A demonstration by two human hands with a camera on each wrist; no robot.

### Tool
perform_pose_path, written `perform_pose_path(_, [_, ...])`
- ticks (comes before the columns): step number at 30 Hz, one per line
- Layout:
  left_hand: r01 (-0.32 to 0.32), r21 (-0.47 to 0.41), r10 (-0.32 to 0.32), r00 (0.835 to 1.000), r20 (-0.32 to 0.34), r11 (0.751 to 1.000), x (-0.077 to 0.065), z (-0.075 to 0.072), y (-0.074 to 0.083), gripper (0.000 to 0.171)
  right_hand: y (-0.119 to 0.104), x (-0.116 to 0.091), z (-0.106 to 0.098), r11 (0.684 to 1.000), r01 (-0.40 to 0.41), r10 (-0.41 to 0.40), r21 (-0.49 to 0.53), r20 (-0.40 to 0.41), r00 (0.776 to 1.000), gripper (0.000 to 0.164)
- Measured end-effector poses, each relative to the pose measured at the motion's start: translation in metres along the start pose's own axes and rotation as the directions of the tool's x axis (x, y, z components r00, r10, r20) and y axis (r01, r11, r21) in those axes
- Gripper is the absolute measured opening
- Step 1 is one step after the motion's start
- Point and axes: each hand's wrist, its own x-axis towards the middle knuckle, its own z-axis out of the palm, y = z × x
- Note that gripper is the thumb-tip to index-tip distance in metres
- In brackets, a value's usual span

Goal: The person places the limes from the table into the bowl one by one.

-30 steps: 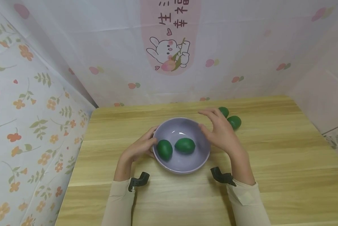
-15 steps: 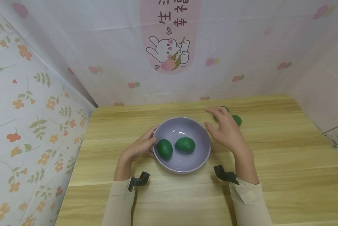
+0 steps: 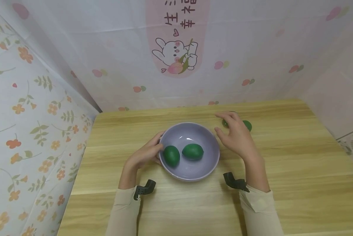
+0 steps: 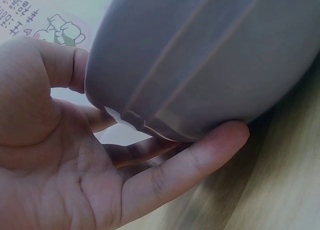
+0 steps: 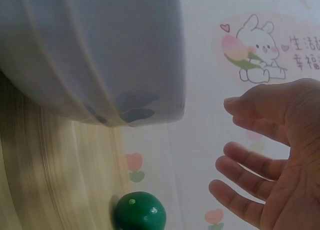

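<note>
A lavender bowl stands on the wooden table with two green limes inside, one lime by its left wall and another lime near the middle. My left hand grips the bowl's left side, thumb at the rim and fingers against the outer wall, as the left wrist view confirms. To the right of the bowl, my right hand hovers with nothing held, its fingers apart and gently bent. Behind it two more limes are partly hidden: one lime shows past the knuckles, the other lime appears low in the right wrist view.
The wooden table reaches back to a white printed cloth with a rabbit drawing. Along the left side hangs a floral cloth. Each wrist carries a black camera mount, such as the right mount.
My right hand has moved right, from the bowl's rim toward the two limes on the table, then held nearly still. The left hand and bowl have stayed in place.
</note>
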Motion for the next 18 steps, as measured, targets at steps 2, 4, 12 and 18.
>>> perform_pose_path(2, [-0.002,-0.001,0.002,1.000,0.000,1.000,0.0003,-0.0001,-0.0004,0.077,0.0007,0.0000,0.0001,1.000,-0.005,0.005,0.000,-0.002,1.000,0.052])
perform_pose_path(4, [-0.002,-0.002,0.002,1.000,-0.002,1.000,0.0006,-0.0003,-0.0006,0.077,0.0013,0.0000,0.0000,1.000,-0.012,0.012,0.002,-0.003,1.000,0.051])
perform_pose_path(12, [-0.005,-0.001,0.005,1.000,-0.004,1.000,0.0013,-0.0002,-0.0007,0.076,0.0034,0.0008,-0.0025,0.999,-0.040,0.040,0.009,0.010,0.999,0.051])
perform_pose_path(18, [-0.007,-0.005,0.007,1.000,0.000,1.000,0.0013,0.0008,-0.0004,0.076,0.0077,0.0004,-0.0057,0.999,-0.051,0.051,0.015,0.003,0.999,0.051])
